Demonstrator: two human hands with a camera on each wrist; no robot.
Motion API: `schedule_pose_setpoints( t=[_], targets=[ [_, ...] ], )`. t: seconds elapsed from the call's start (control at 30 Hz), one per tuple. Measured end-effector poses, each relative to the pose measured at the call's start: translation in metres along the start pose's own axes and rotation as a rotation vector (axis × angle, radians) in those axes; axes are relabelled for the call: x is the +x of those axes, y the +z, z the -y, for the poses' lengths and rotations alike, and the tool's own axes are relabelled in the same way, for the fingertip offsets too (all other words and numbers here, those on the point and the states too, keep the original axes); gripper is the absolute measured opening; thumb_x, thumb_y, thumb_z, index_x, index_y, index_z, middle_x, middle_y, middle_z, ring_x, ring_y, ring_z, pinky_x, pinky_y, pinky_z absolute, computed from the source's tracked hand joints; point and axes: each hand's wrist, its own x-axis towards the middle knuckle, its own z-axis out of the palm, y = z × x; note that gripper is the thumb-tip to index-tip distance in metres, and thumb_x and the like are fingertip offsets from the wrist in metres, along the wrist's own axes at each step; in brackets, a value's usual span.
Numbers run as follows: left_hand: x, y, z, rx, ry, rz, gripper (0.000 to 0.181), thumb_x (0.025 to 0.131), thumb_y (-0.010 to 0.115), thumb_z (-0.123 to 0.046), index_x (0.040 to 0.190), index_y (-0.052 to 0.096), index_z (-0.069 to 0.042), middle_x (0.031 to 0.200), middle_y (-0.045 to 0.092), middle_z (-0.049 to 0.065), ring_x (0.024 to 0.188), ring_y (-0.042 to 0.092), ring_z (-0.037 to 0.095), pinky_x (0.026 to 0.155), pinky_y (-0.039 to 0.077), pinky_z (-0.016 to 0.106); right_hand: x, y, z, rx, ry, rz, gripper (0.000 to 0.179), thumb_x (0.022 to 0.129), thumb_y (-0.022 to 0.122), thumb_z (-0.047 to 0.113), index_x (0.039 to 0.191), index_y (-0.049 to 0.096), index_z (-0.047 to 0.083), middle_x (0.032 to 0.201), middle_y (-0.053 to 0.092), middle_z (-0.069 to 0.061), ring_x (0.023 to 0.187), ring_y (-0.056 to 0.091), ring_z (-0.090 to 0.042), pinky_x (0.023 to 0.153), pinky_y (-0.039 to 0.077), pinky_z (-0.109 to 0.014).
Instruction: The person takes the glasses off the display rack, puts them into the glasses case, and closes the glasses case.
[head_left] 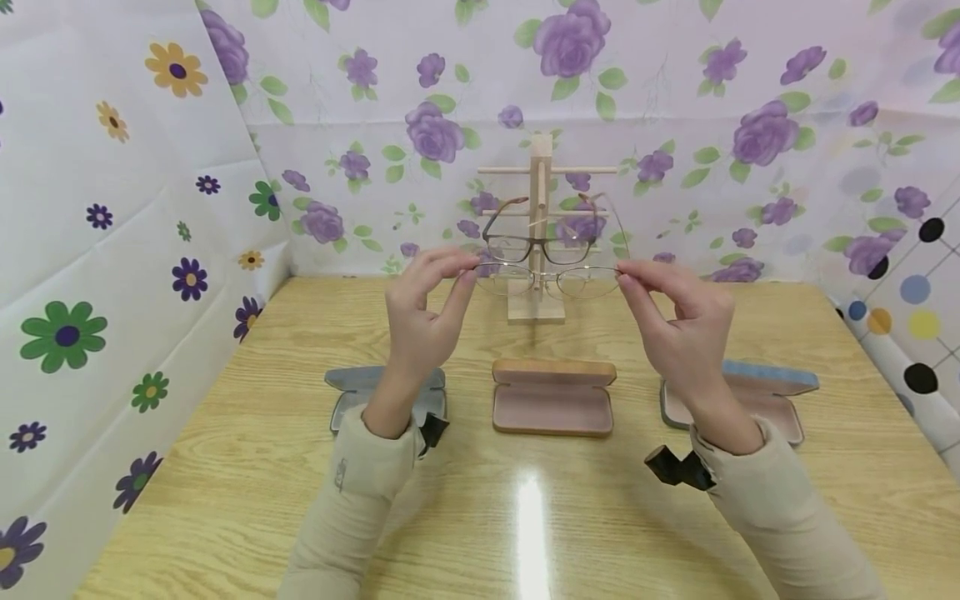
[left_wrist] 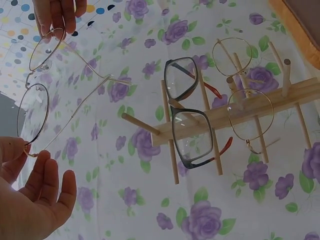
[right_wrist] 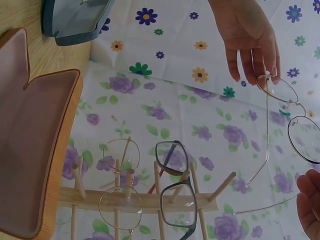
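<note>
Between both hands is a pair of thin wire-rimmed eyeglasses [head_left: 587, 282], its temples unfolded and pointing toward the wooden stand. The left hand [head_left: 427, 308] pinches one end of the frame with thumb and forefinger; the right hand [head_left: 678, 321] pinches the opposite end. In the left wrist view, the held round lenses [left_wrist: 34, 112] stand apart from the rack. Behind them, dark-framed eyeglasses with reddish temple tips [left_wrist: 192, 135] rest on the stand's pegs. Round gold-rimmed eyeglasses [left_wrist: 251, 114] sit lower on the same stand.
A wooden peg stand [head_left: 541, 150] stands at the table's back. Three opened cases lie before it: a blue-grey one [head_left: 360, 379] partly behind the left arm, an orange-brown one [head_left: 553, 408] in the middle, a blue-lidded one [head_left: 772, 379] at right. Flowered cloth [head_left: 337, 100] hangs behind.
</note>
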Motion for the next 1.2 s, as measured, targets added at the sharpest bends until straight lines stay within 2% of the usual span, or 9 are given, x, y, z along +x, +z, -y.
schedule_pose_setpoints(
  t=[0.37,0.5,0.73,0.93,1.1,1.2],
  targets=[
    [-0.013,-0.002,0.001,0.025,-0.014,0.028,0.022,0.089,0.057,-0.012,0.087,0.065,0.008,0.088,0.062,0.02,0.082,0.06,0.028,0.075,0.049,0.03,-0.01,-0.004,-0.002,-0.049,-0.036,0.011,0.012,0.082,0.065,0.003,0.083,0.07,-0.007,0.078,0.067,-0.016,0.073,0.06,-0.003,0.07,0.047,-0.019],
    [-0.018,-0.003,0.001,0.044,-0.032,0.049,0.027,0.09,0.056,-0.017,0.088,0.065,0.008,0.088,0.062,0.02,0.083,0.06,0.028,0.076,0.048,0.03,-0.015,-0.005,-0.004,-0.044,-0.032,0.028,0.011,0.081,0.065,0.002,0.084,0.07,-0.007,0.079,0.067,-0.017,0.074,0.06,-0.004,0.07,0.047,-0.019],
    [-0.027,-0.003,0.003,0.063,-0.068,0.079,0.016,0.085,0.057,-0.004,0.088,0.066,0.008,0.09,0.063,0.021,0.086,0.06,0.028,0.078,0.048,0.032,-0.026,-0.009,-0.008,-0.11,-0.001,0.086,0.01,0.08,0.064,-0.002,0.087,0.071,-0.004,0.08,0.067,-0.017,0.075,0.058,-0.001,0.071,0.045,-0.018],
    [-0.034,-0.003,0.003,0.07,-0.094,0.091,0.021,0.088,0.056,-0.011,0.09,0.066,0.008,0.09,0.063,0.02,0.084,0.06,0.028,0.076,0.048,0.032,-0.035,-0.011,-0.011,-0.149,0.004,0.113,0.011,0.081,0.064,0.0,0.089,0.071,-0.002,0.082,0.068,-0.015,0.077,0.058,0.0,0.071,0.045,-0.017],
    [-0.039,-0.002,0.001,0.029,-0.171,0.111,0.019,0.083,0.058,-0.001,0.097,0.063,0.011,0.089,0.063,0.022,0.081,0.059,0.03,0.074,0.05,0.032,-0.042,-0.011,-0.013,-0.139,-0.008,0.1,0.011,0.083,0.064,0.004,0.087,0.071,-0.004,0.081,0.068,-0.016,0.078,0.059,0.0,0.072,0.046,-0.017],
    [-0.042,-0.003,-0.001,-0.046,-0.263,0.126,0.022,0.081,0.06,0.006,0.101,0.061,0.013,0.09,0.061,0.024,0.082,0.059,0.027,0.074,0.051,0.031,-0.047,-0.012,-0.014,-0.143,-0.018,0.091,0.014,0.085,0.064,0.008,0.087,0.071,-0.003,0.082,0.068,-0.016,0.079,0.06,-0.001,0.073,0.046,-0.016]
  ],
)
